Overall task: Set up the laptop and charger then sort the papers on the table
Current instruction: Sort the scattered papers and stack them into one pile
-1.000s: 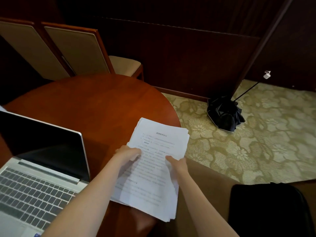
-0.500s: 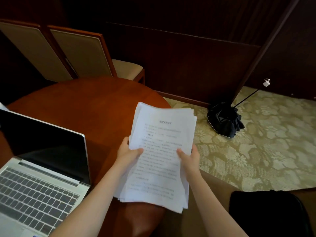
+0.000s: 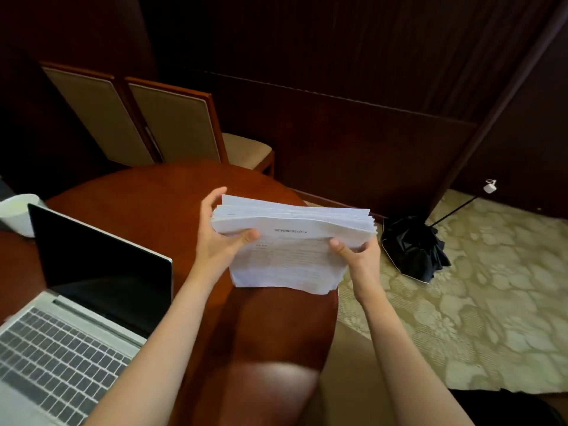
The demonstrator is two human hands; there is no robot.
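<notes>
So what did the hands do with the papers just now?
Both hands, left and right, lifted the stack of papers off the table and tipped it upright, bottom edge down. The grip never let go. The laptop stayed open, unmoved.

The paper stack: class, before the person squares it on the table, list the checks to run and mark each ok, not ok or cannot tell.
1. Both hands grip the paper stack: ok. The left hand holds its left side, the right hand its right.
2. Sheet edges aligned: not ok. The top edges are fanned and uneven.
3. Bare table under the stack to tap it on: ok.
4. Laptop clear of the stack: ok. It stands open to the left, apart from the papers.
5. White cup out of the way: ok, behind the laptop screen.
6. Charger connected: cannot tell. No cable shows at the laptop.
</notes>
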